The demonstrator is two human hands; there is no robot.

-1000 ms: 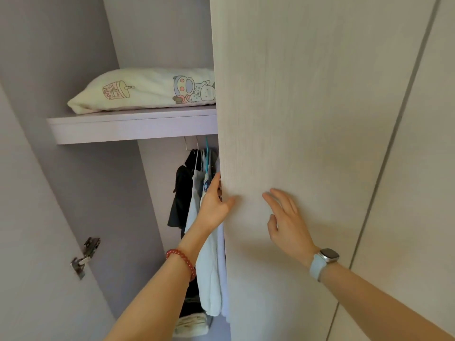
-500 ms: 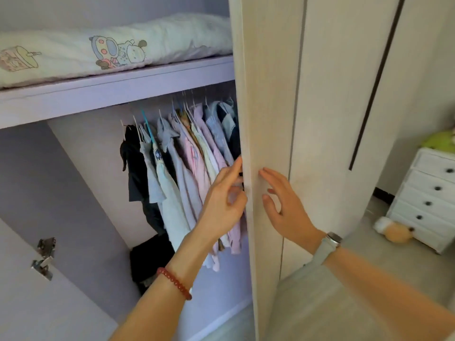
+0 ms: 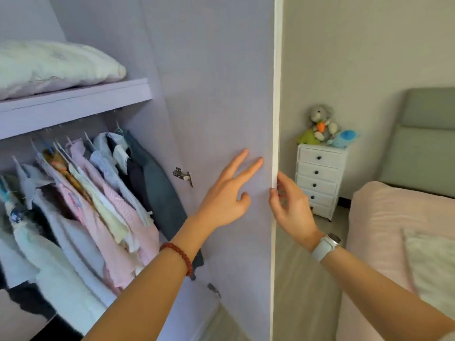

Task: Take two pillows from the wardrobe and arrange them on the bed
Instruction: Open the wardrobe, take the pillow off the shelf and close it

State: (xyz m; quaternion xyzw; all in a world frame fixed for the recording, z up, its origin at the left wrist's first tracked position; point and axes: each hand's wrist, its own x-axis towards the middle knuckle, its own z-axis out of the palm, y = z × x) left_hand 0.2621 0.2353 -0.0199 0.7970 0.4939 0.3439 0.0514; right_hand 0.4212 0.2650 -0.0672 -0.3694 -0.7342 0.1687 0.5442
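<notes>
Left hand (image 3: pixel 225 195), fingers spread, lies flat on the open wardrobe door (image 3: pixel 221 94); right hand (image 3: pixel 289 207) loosely curls round its edge, steadying it. A pillow (image 3: pixel 54 66) waits on the shelf (image 3: pixel 73 102).

The pillow (image 3: pixel 49 67) on the shelf (image 3: pixel 73 104) runs off the left edge. The hanging clothes (image 3: pixel 81 205) are blurred. The door (image 3: pixel 221 94) hides the right hand's (image 3: pixel 293 207) fingertips.

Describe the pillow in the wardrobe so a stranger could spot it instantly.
Look inside the open wardrobe, left of its swung-out door. Above the hanging clothes runs a pale shelf; the pillow lies on it. It is the only plump, cream, unhung thing there.
</notes>
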